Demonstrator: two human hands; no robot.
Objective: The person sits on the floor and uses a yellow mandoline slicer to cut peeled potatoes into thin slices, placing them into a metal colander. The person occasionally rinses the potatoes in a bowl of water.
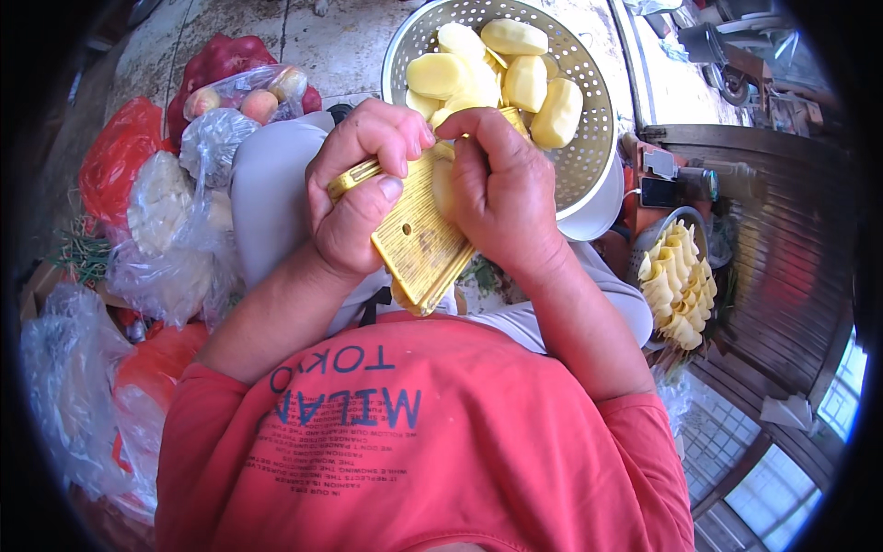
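Observation:
A yellow ridged slicing board (423, 241) with a small hole slants down in front of my lap. My left hand (363, 175) is closed round its upper left side, thumb resting along the edge. My right hand (504, 189), fingers bent, presses a pale peeled potato (443, 190) against the board's face. That potato is mostly hidden by the fingers. Just beyond both hands stands a metal colander (596, 138) with round holes. Several peeled yellow potatoes (526, 83) lie in it, along with some slices that are partly covered.
Clear plastic bags (166, 267), a red bag (121, 156) and a bag of peaches (260, 103) crowd the left side. To my right, a phone (659, 192) lies near a second container heaped with wavy pale-yellow pieces (679, 285). A dark wooden panel (791, 239) stands farther right.

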